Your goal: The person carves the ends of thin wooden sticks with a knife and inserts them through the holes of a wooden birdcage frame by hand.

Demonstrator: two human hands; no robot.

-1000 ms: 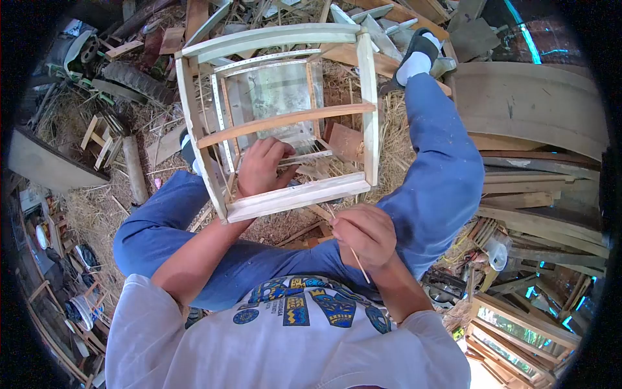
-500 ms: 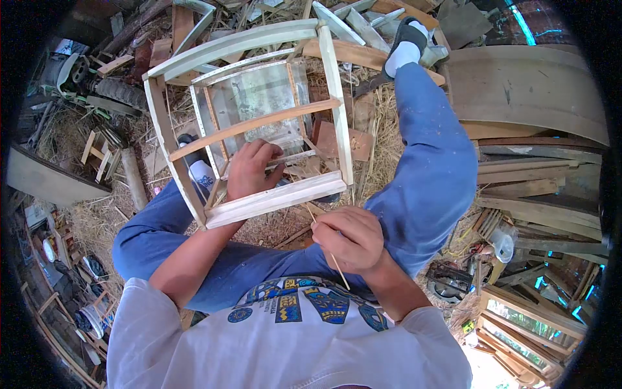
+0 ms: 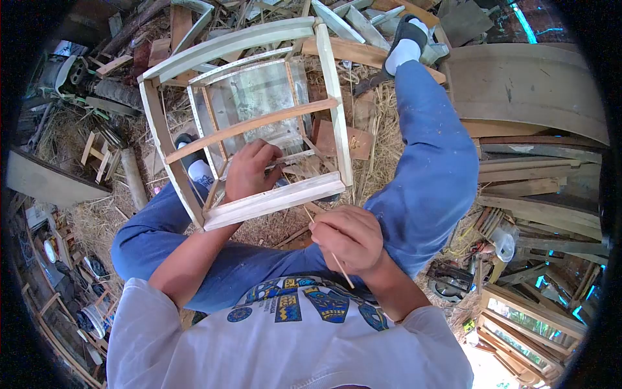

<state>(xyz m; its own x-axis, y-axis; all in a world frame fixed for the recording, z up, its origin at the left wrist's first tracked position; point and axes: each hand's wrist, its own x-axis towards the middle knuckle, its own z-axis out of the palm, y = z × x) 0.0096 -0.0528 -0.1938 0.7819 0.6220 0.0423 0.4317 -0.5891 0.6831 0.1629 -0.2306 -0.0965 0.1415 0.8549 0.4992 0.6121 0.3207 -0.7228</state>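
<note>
A pale wooden frame [image 3: 272, 201] with curved top rails stands tilted between my legs. A reddish-brown curved slat [image 3: 253, 128] crosses its middle. Behind the slat is a smaller inner frame around a cloudy, stained panel [image 3: 262, 95]. My left hand [image 3: 253, 170] reaches inside the frame, just above its lower rail, with fingers curled; what they hold, if anything, is hidden. To the right, below the frame's lower corner, my right hand [image 3: 350, 240] is closed on a thin wooden stick [image 3: 338, 264], which sticks out at both ends.
Curved boards [image 3: 525, 91] and stacked planks [image 3: 531, 168] lie at the right. A reddish wood piece [image 3: 345, 139] rests on the straw behind the frame. Scrap wood lies at the top, and a wheel [image 3: 116, 94] at the upper left. Slatted frames [image 3: 531, 324] are at the lower right.
The wooden frame has shifted left and tilted a little. My left hand has moved slightly left with it. My right hand has also moved left, still holding the stick.
</note>
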